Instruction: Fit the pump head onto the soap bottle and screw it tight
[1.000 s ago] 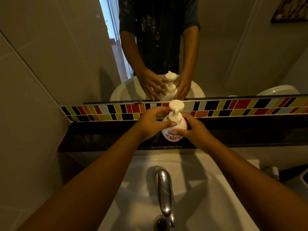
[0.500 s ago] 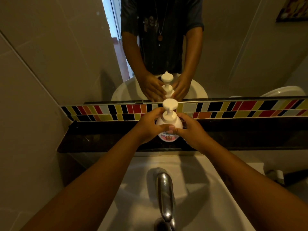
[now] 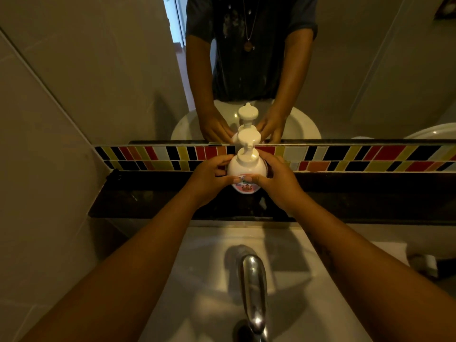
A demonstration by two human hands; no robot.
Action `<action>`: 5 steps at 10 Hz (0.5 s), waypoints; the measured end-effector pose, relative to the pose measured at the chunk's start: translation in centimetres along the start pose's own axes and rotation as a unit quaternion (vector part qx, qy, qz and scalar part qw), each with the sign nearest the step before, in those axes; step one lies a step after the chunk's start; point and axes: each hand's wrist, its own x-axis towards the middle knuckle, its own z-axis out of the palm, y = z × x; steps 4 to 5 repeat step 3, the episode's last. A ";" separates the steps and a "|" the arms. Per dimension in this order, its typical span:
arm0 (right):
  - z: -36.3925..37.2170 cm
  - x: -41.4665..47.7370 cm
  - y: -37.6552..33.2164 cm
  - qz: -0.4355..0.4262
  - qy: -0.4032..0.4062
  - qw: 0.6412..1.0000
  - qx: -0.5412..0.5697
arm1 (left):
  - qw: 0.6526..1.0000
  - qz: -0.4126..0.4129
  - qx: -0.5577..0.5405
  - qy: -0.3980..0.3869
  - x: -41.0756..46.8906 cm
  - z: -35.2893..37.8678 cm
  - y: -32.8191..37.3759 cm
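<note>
A white soap bottle (image 3: 246,167) with a pink label stands upright on the dark stone ledge (image 3: 153,193) below the mirror. Its white pump head (image 3: 249,140) sits on the bottle's neck. My left hand (image 3: 209,177) cups the bottle's left side, thumb across the front. My right hand (image 3: 277,177) cups the right side, thumb meeting the left one near the label. Both hands hold the bottle's body; neither touches the pump's top.
A chrome tap (image 3: 253,290) rises over the white basin (image 3: 197,292) just below my arms. A strip of coloured tiles (image 3: 357,157) runs behind the ledge, under the mirror (image 3: 111,70). A tiled wall closes in on the left.
My left hand has come down from the pump collar to the bottle's side. The bottle now rests lower, on the ledge, with both thumbs at its front.
</note>
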 end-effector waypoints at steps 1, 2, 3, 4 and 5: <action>0.3 -0.1 -0.3 -0.001 0.026 1.000 0.004 | 1.000 -0.009 -0.008 0.009 0.2 -0.1 -0.1; 0.5 -0.1 -0.6 0.001 0.038 0.999 0.001 | 0.999 -0.023 0.011 0.021 -0.1 -0.6 -0.5; 0.3 -1.1 -0.6 0.020 0.081 0.996 -0.035 | 0.990 -0.036 0.094 0.103 -1.6 -1.0 -0.5; 0.3 -1.1 -0.6 0.020 0.081 0.996 -0.035 | 0.990 -0.036 0.094 0.103 -1.6 -1.0 -0.5; 0.3 -1.1 -0.6 0.020 0.081 0.996 -0.035 | 0.990 -0.036 0.094 0.103 -1.6 -1.0 -0.5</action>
